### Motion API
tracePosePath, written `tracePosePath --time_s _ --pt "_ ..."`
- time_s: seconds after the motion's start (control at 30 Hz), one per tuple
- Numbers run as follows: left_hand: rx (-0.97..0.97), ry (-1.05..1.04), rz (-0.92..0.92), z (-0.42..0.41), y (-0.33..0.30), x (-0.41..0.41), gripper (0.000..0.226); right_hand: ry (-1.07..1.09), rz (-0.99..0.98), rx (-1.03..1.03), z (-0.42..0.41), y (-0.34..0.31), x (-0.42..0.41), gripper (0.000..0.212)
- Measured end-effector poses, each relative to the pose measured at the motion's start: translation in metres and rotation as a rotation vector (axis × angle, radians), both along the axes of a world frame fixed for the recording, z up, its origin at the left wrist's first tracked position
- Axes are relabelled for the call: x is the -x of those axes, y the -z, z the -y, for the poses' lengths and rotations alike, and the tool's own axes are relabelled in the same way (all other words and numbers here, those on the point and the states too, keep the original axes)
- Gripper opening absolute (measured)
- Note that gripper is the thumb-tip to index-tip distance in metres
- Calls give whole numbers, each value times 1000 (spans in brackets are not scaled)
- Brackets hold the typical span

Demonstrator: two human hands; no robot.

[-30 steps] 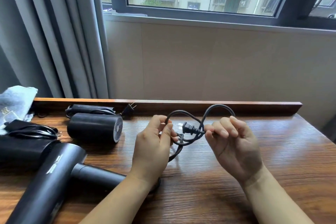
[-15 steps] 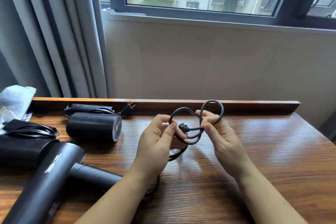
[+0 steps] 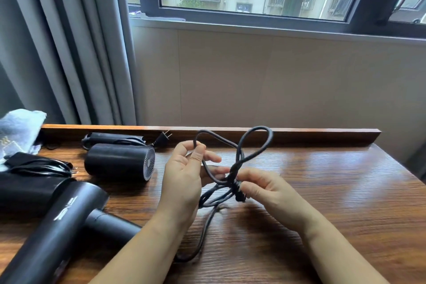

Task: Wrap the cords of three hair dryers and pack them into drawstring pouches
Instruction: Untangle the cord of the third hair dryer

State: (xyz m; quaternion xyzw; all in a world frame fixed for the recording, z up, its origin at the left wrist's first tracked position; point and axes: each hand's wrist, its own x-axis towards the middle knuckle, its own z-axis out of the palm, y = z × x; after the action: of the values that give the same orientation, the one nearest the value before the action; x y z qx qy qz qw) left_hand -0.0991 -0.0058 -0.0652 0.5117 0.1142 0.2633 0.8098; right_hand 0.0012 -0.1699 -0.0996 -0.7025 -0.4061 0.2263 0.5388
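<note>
A large black hair dryer (image 3: 55,223) lies at the lower left of the wooden table (image 3: 334,191). Its black cord (image 3: 255,136) is looped in the air above the table's middle. My left hand (image 3: 184,180) grips one loop of the cord between thumb and fingers. My right hand (image 3: 265,191) pinches the plug end (image 3: 239,193) where the loops cross. A second black dryer (image 3: 119,161) lies at the back left with its cord bundled behind it. A black pouch (image 3: 25,189) with a coiled cord on top sits at the far left.
A raised wooden ledge (image 3: 299,136) runs along the table's back edge, below the wall and window. Grey curtains (image 3: 69,41) hang at the left. A pale cloth bag (image 3: 16,129) rests at the far left edge. A loose plug (image 3: 162,138) lies by the ledge.
My right hand has dropped lower and pulled the plug end down through the crossing loops. The loops have shifted and stand taller above both hands.
</note>
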Motion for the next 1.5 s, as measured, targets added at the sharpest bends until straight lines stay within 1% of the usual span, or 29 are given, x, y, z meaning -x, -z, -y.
tracePosePath --time_s 0.1,0.13,0.2,0.23,0.3,0.33,0.4,0.47,0.5,0.57,0.63,0.7,0.8,0.93,1.1,1.43,1.5 --pt "3 -42 -12 -3 1 -1 12 -7 -67 -41 1 0 0 42" --pt "4 -57 -13 -4 2 -2 11 -5 -55 -54 1 0 0 47" --pt "12 -75 -15 -5 3 -3 9 19 41 -59 -1 0 1 54" --pt "15 -74 -17 -4 3 -3 9 59 119 -55 -3 1 1 50" --pt "11 -56 -25 0 5 -4 9 167 282 -47 -6 3 -1 30" --pt "5 -49 -29 1 6 -4 9 201 300 -56 -6 4 -1 20" --pt "-9 -48 -30 3 6 -5 10 211 181 -88 -6 4 0 11" --pt "-18 -64 -24 2 5 -5 10 209 66 -101 -6 2 2 9" --pt "-26 -82 -21 0 4 -4 11 228 56 -87 -7 2 2 9" --pt "-43 -136 -16 -4 4 -4 12 331 150 -5 -5 3 -1 9" --pt "-35 -187 -10 -8 4 -5 13 509 276 66 -2 4 -9 10" --pt "-17 -205 -2 -9 4 -6 12 675 262 68 1 3 -15 9" --pt "-21 -199 -9 -8 5 -6 11 803 174 69 3 4 -20 7" --pt "-53 -230 2 -11 6 -7 12 886 227 113 6 4 -23 8" --pt "-85 -289 69 -11 3 -7 13 1007 246 96 11 4 -28 10" --pt "-83 -372 78 -21 6 -9 15 1060 78 11 14 2 -32 9" --pt "-70 -385 72 -24 7 -10 15 1055 93 35 15 2 -31 9"
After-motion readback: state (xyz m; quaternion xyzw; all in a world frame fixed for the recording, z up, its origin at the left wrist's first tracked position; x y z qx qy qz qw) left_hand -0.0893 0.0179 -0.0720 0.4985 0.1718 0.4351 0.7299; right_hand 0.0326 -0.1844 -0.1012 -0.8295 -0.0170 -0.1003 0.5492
